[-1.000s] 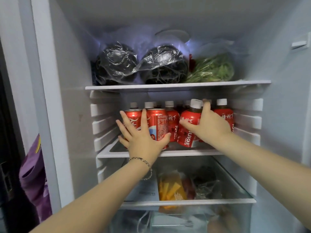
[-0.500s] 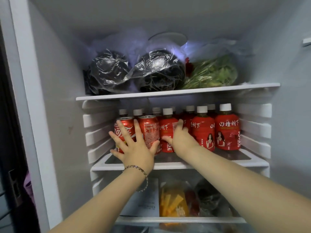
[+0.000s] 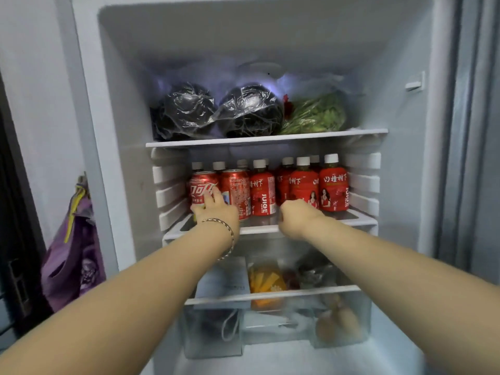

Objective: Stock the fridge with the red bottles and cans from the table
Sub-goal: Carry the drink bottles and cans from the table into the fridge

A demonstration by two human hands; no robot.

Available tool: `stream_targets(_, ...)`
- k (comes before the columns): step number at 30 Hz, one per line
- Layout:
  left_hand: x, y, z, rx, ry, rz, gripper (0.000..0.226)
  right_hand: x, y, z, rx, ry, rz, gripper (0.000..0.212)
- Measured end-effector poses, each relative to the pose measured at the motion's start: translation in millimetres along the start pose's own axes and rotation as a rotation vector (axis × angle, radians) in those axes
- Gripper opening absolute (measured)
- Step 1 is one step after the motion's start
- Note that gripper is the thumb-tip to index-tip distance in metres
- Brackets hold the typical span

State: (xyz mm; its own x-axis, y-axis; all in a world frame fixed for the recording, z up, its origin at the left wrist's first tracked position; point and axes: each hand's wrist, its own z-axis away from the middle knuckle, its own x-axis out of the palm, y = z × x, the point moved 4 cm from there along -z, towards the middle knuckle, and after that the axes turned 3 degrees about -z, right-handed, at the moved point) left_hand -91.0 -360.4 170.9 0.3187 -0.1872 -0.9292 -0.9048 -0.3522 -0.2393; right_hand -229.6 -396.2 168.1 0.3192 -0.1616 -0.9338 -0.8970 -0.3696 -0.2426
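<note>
Left hand [image 3: 216, 212]: fingers [image 3: 213, 197] flat and spread, pressing the fronts of the two cans [image 3: 235, 185], nothing gripped. Right hand [image 3: 296, 216]: balled, fingers tucked under, nothing visible in them. It sits low at the shelf lip [image 3: 257, 229], just short of the bottles [image 3: 304, 185].

Stock: cans right at the left fingertips. Bottles run in rows from just right of those fingertips to the side wall, with more caps behind.

Risks as I read them:
- A push high on a can tips it back into the bottles behind. That row is packed, so one knock could domino.
- Right knuckles are near a front bottle's base. A jerk upward clips it, and it could drop off the lip.
- Bracelet [image 3: 231, 234] could snag the lip on the way out.

Room: left of the fingertips there's a thin gap, then the ribbed wall [image 3: 169, 196]. Above them, the caps sit near the upper shelf [image 3: 265, 138], so no lifting over. There's a bare strip of shelf right of the right knuckles. I'd back out straight and low.
</note>
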Motion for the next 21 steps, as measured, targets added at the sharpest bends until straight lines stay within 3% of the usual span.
stream_targets(3,-9,1,32,0.192,0.131,0.152,0.037,-6,0,34,0.051,0.017,-0.086,0.027)
stream_targets(6,-5,14,67,0.397,-0.004,0.441,0.016,-7,11,81,0.125,0.052,-0.174,0.024)
stream_targets(9,5,47,112,0.560,-0.197,0.568,0.024,2,29,149,0.235,0.002,-0.157,0.022)
stream_targets(14,1,135,221,0.872,-0.312,0.570,0.025,2,89,290,0.515,-0.040,-0.128,0.023)
stream_targets(21,-53,263,415,1.293,-0.134,0.489,0.024,-42,173,521,0.880,0.069,-0.032,0.014)
